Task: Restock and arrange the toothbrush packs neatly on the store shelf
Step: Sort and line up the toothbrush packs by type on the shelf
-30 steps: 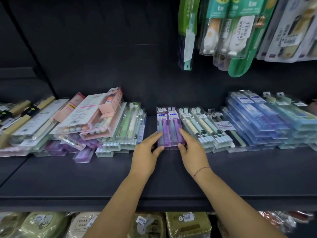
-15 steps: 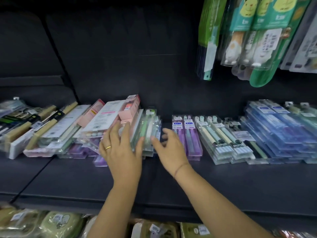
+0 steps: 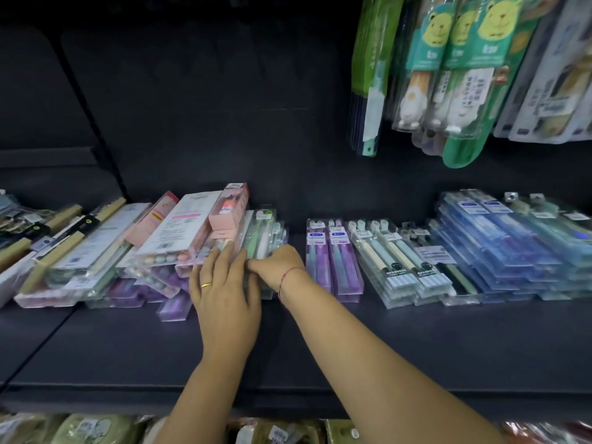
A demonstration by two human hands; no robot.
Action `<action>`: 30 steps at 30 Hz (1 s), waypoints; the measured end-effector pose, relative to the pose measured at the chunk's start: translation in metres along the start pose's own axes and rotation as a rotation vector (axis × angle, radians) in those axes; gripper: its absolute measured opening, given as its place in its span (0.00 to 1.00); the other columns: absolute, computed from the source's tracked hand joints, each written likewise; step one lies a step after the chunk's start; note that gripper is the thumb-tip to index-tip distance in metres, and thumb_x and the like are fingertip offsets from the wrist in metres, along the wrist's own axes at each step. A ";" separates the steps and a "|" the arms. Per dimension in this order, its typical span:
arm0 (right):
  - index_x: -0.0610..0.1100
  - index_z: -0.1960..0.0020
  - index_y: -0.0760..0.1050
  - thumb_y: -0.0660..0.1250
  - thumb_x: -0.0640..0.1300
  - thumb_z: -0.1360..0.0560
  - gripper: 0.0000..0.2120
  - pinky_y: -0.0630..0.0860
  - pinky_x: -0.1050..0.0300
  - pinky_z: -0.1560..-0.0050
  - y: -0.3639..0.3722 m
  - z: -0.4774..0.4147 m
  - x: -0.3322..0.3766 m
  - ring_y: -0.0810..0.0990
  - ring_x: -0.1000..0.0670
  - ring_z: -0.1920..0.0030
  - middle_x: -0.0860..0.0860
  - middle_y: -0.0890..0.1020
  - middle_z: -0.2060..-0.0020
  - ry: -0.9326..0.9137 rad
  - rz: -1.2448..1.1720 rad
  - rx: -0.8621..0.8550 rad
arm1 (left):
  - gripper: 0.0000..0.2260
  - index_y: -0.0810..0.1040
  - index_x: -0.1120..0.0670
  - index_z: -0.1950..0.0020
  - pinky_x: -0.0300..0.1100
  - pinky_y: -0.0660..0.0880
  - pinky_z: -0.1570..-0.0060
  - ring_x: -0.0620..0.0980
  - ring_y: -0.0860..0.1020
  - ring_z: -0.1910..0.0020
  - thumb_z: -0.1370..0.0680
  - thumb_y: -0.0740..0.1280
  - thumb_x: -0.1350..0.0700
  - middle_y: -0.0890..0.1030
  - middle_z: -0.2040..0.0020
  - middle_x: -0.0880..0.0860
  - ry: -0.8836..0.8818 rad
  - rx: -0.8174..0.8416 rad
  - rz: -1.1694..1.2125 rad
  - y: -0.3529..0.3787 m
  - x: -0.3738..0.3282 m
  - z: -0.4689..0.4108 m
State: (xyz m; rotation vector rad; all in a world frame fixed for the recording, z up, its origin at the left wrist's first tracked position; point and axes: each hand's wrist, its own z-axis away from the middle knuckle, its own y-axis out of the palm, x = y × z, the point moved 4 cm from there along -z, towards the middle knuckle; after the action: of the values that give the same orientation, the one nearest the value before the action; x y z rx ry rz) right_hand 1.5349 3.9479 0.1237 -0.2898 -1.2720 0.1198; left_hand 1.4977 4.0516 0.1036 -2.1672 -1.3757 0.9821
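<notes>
Toothbrush packs lie flat along a dark shelf [image 3: 320,347]. At right, blue packs [image 3: 499,238] sit in a tall, even stack. Beside them, cream-and-blue packs [image 3: 394,254] and two purple packs [image 3: 333,261] lie in straight rows, heads toward the back. Across a gap, green packs [image 3: 261,232], gripped at their near end by the right hand [image 3: 277,267], adjoin a slumped, tilted heap of pink packs [image 3: 189,225] under the left hand's [image 3: 224,293] straight fingers.

The person's left hand [image 3: 224,291] wears a plain, narrow gold band ring [image 3: 206,285] on its ring finger. A thin red string bracelet [image 3: 289,273] circles the wrist of the right hand [image 3: 276,266]. Both forearms are bare.
</notes>
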 end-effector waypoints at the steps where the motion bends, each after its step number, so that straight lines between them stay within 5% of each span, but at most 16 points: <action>1: 0.40 0.47 0.80 0.74 0.45 0.31 0.15 0.82 0.50 0.49 -0.002 0.000 0.000 0.84 0.45 0.52 0.43 0.85 0.52 0.021 -0.031 0.009 | 0.20 0.78 0.57 0.35 0.53 0.52 0.29 0.56 0.67 0.30 0.25 0.60 0.56 0.75 0.31 0.56 -0.020 -0.001 0.026 -0.001 0.000 0.000; 6: 0.42 0.59 0.73 0.76 0.43 0.30 0.12 0.70 0.62 0.70 -0.012 0.000 -0.006 0.73 0.54 0.68 0.50 0.75 0.66 0.124 -0.197 0.038 | 0.28 0.75 0.59 0.31 0.48 0.52 0.28 0.53 0.68 0.29 0.25 0.48 0.52 0.75 0.31 0.55 -0.108 -0.006 0.125 -0.010 0.006 -0.004; 10: 0.37 0.42 0.74 0.78 0.47 0.32 0.24 0.67 0.65 0.73 -0.015 0.000 -0.010 0.70 0.55 0.67 0.51 0.73 0.63 0.156 -0.199 0.070 | 0.26 0.75 0.58 0.31 0.50 0.56 0.30 0.55 0.71 0.31 0.21 0.49 0.49 0.76 0.32 0.55 -0.096 -0.004 0.100 -0.013 0.009 -0.007; 12: 0.38 0.44 0.76 0.77 0.45 0.31 0.21 0.65 0.66 0.78 -0.015 0.002 -0.012 0.69 0.55 0.69 0.50 0.74 0.63 0.176 -0.196 0.120 | 0.25 0.74 0.58 0.31 0.51 0.57 0.31 0.55 0.71 0.31 0.20 0.49 0.48 0.76 0.32 0.55 -0.111 -0.005 0.088 -0.012 0.014 -0.008; 16: 0.42 0.57 0.75 0.75 0.41 0.29 0.08 0.67 0.64 0.70 -0.018 0.007 -0.018 0.71 0.55 0.70 0.50 0.74 0.68 0.201 -0.306 0.190 | 0.24 0.75 0.58 0.32 0.46 0.54 0.32 0.55 0.72 0.33 0.19 0.50 0.49 0.77 0.33 0.55 -0.110 -0.019 0.061 -0.013 0.016 -0.009; 19: 0.36 0.45 0.76 0.72 0.39 0.27 0.13 0.76 0.62 0.71 -0.028 0.014 -0.022 0.77 0.51 0.67 0.46 0.77 0.64 0.185 -0.421 0.144 | 0.23 0.76 0.58 0.32 0.46 0.54 0.33 0.53 0.72 0.33 0.19 0.50 0.49 0.77 0.33 0.54 -0.108 -0.028 0.044 -0.012 0.016 -0.008; 22: 0.34 0.34 0.68 0.67 0.41 0.23 0.20 0.81 0.58 0.71 -0.038 0.031 -0.026 0.82 0.48 0.69 0.38 0.79 0.47 0.167 -0.451 0.170 | 0.23 0.75 0.57 0.32 0.49 0.55 0.33 0.53 0.71 0.32 0.19 0.51 0.48 0.76 0.32 0.54 -0.113 -0.016 0.033 -0.010 0.017 -0.008; 27: 0.40 0.39 0.69 0.62 0.47 0.18 0.13 0.70 0.64 0.78 -0.064 0.062 -0.039 0.78 0.54 0.77 0.44 0.80 0.58 0.056 -0.378 0.113 | 0.20 0.72 0.57 0.30 0.58 0.55 0.31 0.56 0.67 0.29 0.19 0.64 0.50 0.73 0.30 0.55 -0.125 0.039 0.004 -0.009 0.014 -0.006; 30: 0.46 0.41 0.71 0.63 0.45 0.19 0.08 0.70 0.63 0.76 -0.088 0.083 -0.051 0.78 0.52 0.75 0.47 0.81 0.55 -0.029 -0.414 0.054 | 0.23 0.73 0.58 0.31 0.62 0.58 0.34 0.59 0.68 0.30 0.24 0.72 0.54 0.74 0.30 0.56 -0.126 0.060 -0.026 -0.010 0.014 -0.006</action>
State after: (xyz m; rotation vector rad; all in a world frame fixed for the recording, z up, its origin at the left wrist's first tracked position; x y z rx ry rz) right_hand 1.4347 3.8633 0.1231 0.0248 -1.3300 -0.1958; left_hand 1.4999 4.0690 0.1086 -2.0690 -1.4083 1.1526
